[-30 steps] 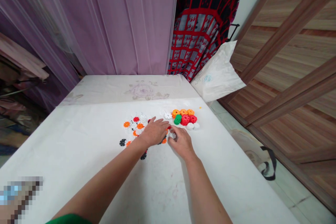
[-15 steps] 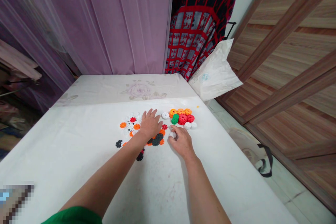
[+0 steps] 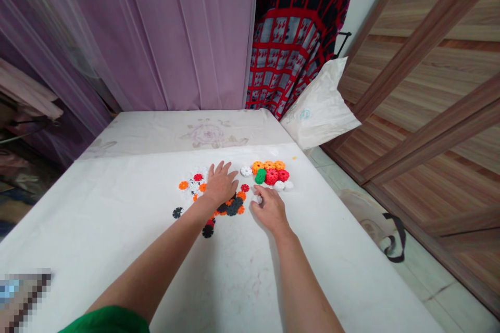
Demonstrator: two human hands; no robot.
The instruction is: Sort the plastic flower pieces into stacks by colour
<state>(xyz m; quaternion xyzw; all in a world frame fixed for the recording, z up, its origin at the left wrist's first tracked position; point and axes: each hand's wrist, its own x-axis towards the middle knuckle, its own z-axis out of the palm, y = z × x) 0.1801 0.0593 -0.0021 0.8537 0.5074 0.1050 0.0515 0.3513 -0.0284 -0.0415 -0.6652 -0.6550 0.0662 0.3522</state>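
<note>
My left hand (image 3: 222,184) lies with fingers spread over loose notched discs, partly hiding them. White discs (image 3: 194,186) with red and orange ones show to its left; black discs (image 3: 234,206) and orange ones lie by its right side. My right hand (image 3: 270,208) curls its thumb and fingers around white discs (image 3: 257,199). A single red disc (image 3: 245,188) sits between the hands. Beyond my right hand stand grouped stacks: orange (image 3: 269,166), green (image 3: 260,176), red (image 3: 272,177) and white (image 3: 279,186). Another white stack (image 3: 246,171) is left of the orange ones.
The discs are on a white-covered table (image 3: 128,229). Nearer me lies a black disc (image 3: 207,231) beside red. A white bag (image 3: 320,109) stands past the right far corner; a pixelated object (image 3: 23,296) is at the lower left.
My left hand has shifted slightly left across the loose discs, uncovering more of the black and orange ones. My right hand has barely moved and keeps the white discs.
</note>
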